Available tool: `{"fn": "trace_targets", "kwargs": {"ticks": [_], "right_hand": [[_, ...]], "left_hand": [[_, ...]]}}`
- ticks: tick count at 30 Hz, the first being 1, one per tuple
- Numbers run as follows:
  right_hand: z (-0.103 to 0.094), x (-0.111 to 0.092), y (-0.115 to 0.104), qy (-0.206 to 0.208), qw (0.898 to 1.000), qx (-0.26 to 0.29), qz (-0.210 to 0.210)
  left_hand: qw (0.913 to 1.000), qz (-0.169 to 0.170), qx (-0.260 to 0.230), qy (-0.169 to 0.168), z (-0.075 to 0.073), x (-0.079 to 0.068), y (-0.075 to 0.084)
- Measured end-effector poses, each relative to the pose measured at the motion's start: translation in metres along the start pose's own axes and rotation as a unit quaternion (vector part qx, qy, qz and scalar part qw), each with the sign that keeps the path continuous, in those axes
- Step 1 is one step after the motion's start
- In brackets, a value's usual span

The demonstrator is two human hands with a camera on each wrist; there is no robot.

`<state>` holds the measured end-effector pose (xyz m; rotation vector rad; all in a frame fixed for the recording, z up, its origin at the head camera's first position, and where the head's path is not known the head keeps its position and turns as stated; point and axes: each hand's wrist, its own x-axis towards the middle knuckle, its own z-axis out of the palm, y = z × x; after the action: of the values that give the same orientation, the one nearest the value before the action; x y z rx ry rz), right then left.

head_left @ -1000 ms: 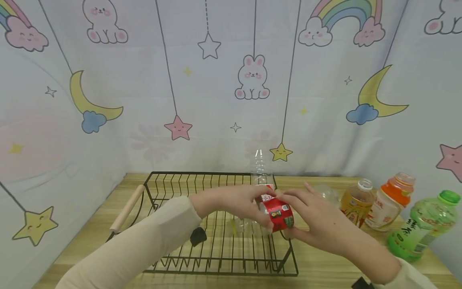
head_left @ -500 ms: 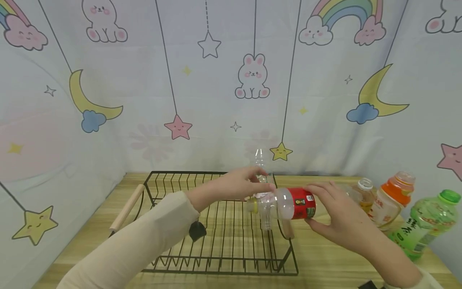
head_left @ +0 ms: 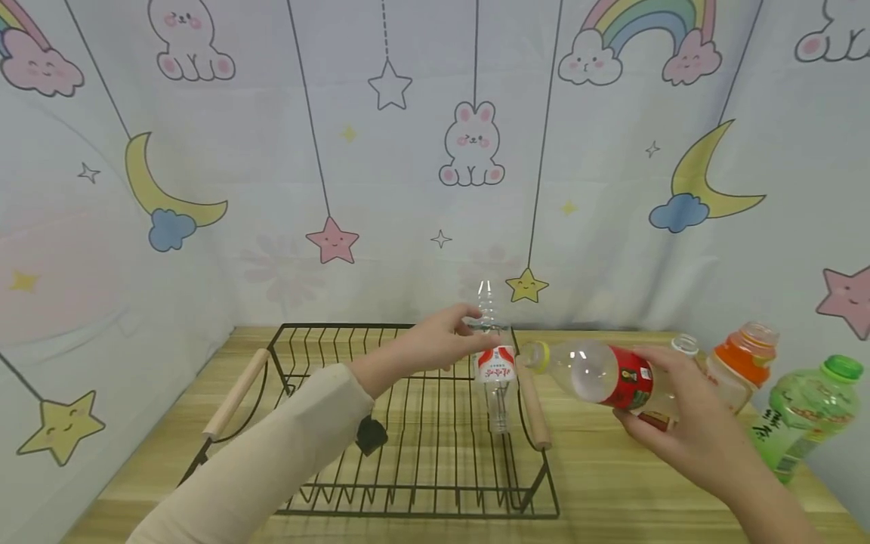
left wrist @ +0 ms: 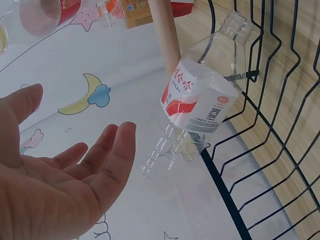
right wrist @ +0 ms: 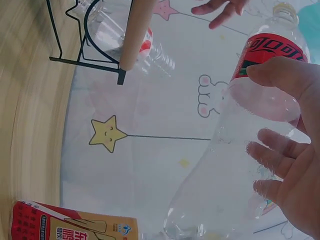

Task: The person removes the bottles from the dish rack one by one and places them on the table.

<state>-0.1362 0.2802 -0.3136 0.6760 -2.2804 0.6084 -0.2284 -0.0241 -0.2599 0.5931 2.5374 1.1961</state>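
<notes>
In the head view my right hand (head_left: pixel 686 423) grips a clear cola bottle (head_left: pixel 627 378) with a red label near its base end. It is held sideways above the table, the yellow-ringed neck pointing left. The right wrist view shows the thumb (right wrist: pixel 280 72) across that red label. My left hand (head_left: pixel 435 340) is over the dish rack, holding nothing, its fingers spread. Just beyond those fingers, a clear plastic bottle (head_left: pixel 496 366) with a white and red label leans at the rack's right end, as the left wrist view also shows, apart from the hand.
The black wire rack (head_left: pixel 353 326) has wooden handles (head_left: pixel 236 393) at both ends. At right stand an orange-topped bottle (head_left: pixel 741 359) and a green bottle (head_left: pixel 809 408). A bottle with a red and gold label (right wrist: pixel 75 222) shows in the right wrist view. Behind hangs a patterned curtain (head_left: pixel 408 189).
The cola bottle has moved right in my right hand, from over the rack to beyond its right handle. My left hand has come off it and stays above the rack.
</notes>
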Motion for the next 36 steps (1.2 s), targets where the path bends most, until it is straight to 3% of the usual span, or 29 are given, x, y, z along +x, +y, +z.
{"fn": "trace_targets", "kwargs": {"ticks": [8, 14, 20, 23, 27, 32, 36], "right_hand": [[-0.002, -0.018, 0.01, 0.059, 0.994, 0.036, 0.083], [-0.003, -0.031, 0.022, 0.077, 0.983, 0.045, 0.159], [-0.003, -0.04, 0.031, 0.106, 0.979, 0.075, 0.158], [-0.003, -0.045, 0.036, 0.104, 0.975, 0.08, 0.18], [-0.002, -0.053, 0.043, 0.096, 0.964, 0.085, 0.234], [-0.002, -0.063, 0.054, 0.092, 0.941, 0.096, 0.311], [-0.002, -0.07, 0.062, 0.093, 0.927, 0.111, 0.347]], "left_hand": [[0.9988, -0.018, -0.012, 0.043, 0.007, 0.009, -0.012], [0.9974, -0.028, -0.025, 0.062, 0.014, 0.018, -0.023], [0.9953, -0.039, -0.036, 0.08, 0.022, 0.026, -0.034], [0.9941, -0.046, -0.045, 0.088, 0.025, 0.028, -0.037], [0.9925, -0.055, -0.054, 0.096, 0.029, 0.03, -0.039], [0.9916, -0.061, -0.053, 0.101, 0.033, 0.033, -0.042], [0.9911, -0.061, -0.061, 0.102, 0.036, 0.036, -0.045]]}}
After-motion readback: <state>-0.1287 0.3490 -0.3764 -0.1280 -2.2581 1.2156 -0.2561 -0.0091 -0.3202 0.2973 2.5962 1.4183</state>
